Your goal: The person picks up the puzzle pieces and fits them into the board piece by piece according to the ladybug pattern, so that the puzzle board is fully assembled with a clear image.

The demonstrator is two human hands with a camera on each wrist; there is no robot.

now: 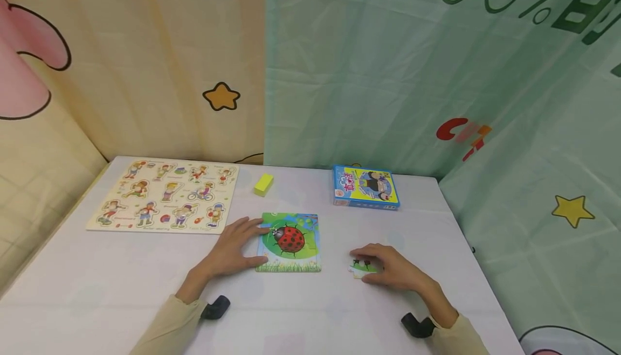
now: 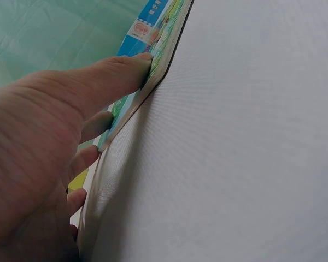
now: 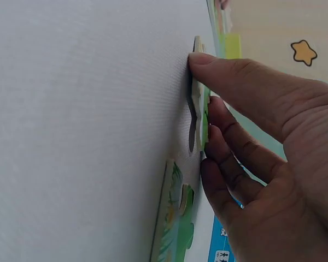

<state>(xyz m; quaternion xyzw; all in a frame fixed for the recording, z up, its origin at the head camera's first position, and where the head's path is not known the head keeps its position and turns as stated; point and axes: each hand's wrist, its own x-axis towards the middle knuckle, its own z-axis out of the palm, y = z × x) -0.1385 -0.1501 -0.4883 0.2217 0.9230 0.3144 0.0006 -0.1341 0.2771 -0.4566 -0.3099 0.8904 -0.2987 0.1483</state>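
A square ladybug jigsaw puzzle [image 1: 290,239] lies flat on the white table. My left hand [image 1: 236,250] rests along its left side, thumb and fingers spread and touching the edge; the left wrist view shows the thumb [image 2: 112,82] against the puzzle's rim. To the right of the puzzle, my right hand [image 1: 395,269] pinches a green jigsaw piece [image 1: 364,268] printed with dark legs, just at the tabletop. In the right wrist view the thumb is on one edge of this piece [image 3: 199,103]. Another green piece with grass [image 3: 177,218] shows below it there; from the head the hand mostly hides it.
A cream board with sports figures [image 1: 165,196] lies at the back left. Behind the ladybug puzzle sits a yellow block [image 1: 263,185]. A blue-and-yellow box [image 1: 366,187] lies at the back right. Printed curtains [image 1: 349,75] hang behind the table.
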